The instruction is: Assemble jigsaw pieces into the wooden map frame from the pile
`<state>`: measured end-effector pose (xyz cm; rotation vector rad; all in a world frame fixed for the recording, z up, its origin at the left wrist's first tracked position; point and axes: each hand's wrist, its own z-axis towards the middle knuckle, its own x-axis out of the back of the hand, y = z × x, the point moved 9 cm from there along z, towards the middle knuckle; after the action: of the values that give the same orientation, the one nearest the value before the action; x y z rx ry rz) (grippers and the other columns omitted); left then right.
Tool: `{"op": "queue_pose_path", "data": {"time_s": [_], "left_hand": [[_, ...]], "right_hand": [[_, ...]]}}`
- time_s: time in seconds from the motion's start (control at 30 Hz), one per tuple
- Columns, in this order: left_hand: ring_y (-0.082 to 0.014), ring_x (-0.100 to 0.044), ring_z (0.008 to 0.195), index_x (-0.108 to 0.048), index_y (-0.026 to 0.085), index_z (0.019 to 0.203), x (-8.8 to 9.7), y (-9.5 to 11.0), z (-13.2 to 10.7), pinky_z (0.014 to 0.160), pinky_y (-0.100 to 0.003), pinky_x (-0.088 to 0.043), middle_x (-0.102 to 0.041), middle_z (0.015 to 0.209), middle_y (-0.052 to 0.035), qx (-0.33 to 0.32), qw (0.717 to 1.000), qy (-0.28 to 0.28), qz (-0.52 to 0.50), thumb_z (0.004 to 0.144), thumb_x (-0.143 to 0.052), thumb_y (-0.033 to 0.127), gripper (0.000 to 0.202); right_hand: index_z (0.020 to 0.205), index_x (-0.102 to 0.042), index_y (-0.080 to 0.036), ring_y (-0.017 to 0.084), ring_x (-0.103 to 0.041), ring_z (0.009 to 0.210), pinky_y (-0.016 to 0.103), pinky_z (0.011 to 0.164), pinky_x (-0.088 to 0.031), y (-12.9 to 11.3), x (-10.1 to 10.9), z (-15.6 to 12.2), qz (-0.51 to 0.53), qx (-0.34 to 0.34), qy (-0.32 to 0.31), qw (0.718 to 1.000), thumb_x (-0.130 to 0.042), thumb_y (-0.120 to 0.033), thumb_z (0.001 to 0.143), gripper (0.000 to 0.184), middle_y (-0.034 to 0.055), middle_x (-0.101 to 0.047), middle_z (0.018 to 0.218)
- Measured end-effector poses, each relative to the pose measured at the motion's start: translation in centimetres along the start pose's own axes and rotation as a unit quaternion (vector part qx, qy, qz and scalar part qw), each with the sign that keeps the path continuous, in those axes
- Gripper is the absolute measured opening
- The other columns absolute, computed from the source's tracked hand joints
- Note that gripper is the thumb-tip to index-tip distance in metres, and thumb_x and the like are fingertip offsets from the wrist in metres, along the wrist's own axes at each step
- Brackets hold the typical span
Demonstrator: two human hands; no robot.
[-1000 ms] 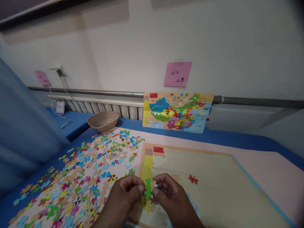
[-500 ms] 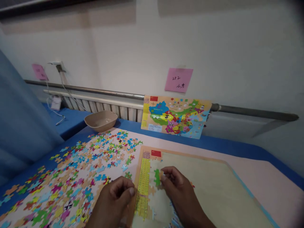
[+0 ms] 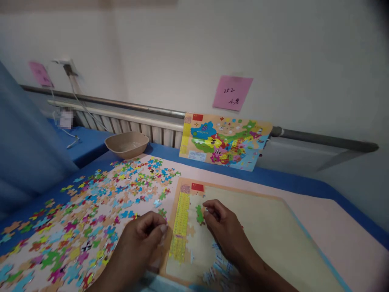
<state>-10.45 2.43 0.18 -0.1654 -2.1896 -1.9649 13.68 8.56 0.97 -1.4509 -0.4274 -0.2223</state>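
Note:
My right hand (image 3: 224, 227) is over the left part of the puzzle board (image 3: 258, 219), thumb and index finger pinched at the right edge of a green puzzle piece (image 3: 199, 214) with a bit of orange. My left hand (image 3: 142, 239) hovers beside the board's left edge, its fingers curled and the thumb against the index finger; what they hold, if anything, is hidden. A yellow printed strip (image 3: 180, 223) runs down the board's left side, below a red flag piece (image 3: 197, 187). Several pale blue-and-white pieces (image 3: 219, 263) lie on the board under my right forearm.
Many loose puzzle pieces (image 3: 71, 227) are spread over the left of the table. A beige basin (image 3: 127, 146) stands behind them. A colourful map picture (image 3: 226, 142) leans at the wall below a pink note (image 3: 232, 93). A blue curtain (image 3: 27, 154) hangs at left.
The view has tilted down, so the board and pieces sit higher in the picture. My right hand stays by the green piece; my left hand remains curled beside the board.

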Motion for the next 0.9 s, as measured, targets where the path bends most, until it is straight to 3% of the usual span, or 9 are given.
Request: {"op": "queue_pose_path", "data": {"time_s": [0.4, 0.63, 0.9], "left_hand": [[-0.0162, -0.052, 0.068, -0.067, 0.020, 0.079, 0.0, 0.2, 0.4, 0.061, -0.027, -0.038, -0.061, 0.070, 0.0012, -0.003, 1.000, -0.003, 0.029, 0.086, -0.062, 0.045, 0.026], [-0.0174, -0.054, 0.072, -0.066, 0.020, 0.079, -0.5, -0.1, 0.6, 0.065, -0.027, -0.040, -0.061, 0.073, 0.0007, -0.019, 0.999, -0.018, 0.043, 0.089, -0.058, 0.045, 0.027], [-0.0184, -0.054, 0.074, -0.066, 0.021, 0.077, -0.6, -0.6, 0.5, 0.065, -0.026, -0.040, -0.061, 0.074, -0.0001, -0.022, 0.998, -0.027, 0.042, 0.087, -0.060, 0.041, 0.023]], "right_hand": [[0.101, -0.066, -0.023, 0.018, -0.054, 0.070, 0.029, 0.063, -0.039, 1.1, -2.1, -3.3, 0.025, 0.002, -0.102, 0.995, -0.058, -0.037, 0.095, 0.017, -0.0015, -0.060, 0.076], [0.098, -0.066, -0.023, 0.018, -0.054, 0.071, 0.029, 0.063, -0.038, 0.5, -1.3, -2.5, 0.008, -0.006, -0.065, 0.998, -0.056, -0.033, 0.093, 0.015, -0.0016, -0.059, 0.077], [0.102, -0.065, -0.021, 0.017, -0.049, 0.066, 0.029, 0.059, -0.035, 0.2, -0.2, -0.3, 0.015, -0.013, -0.029, 0.999, -0.056, -0.041, 0.095, 0.023, -0.0013, -0.058, 0.078]]}}
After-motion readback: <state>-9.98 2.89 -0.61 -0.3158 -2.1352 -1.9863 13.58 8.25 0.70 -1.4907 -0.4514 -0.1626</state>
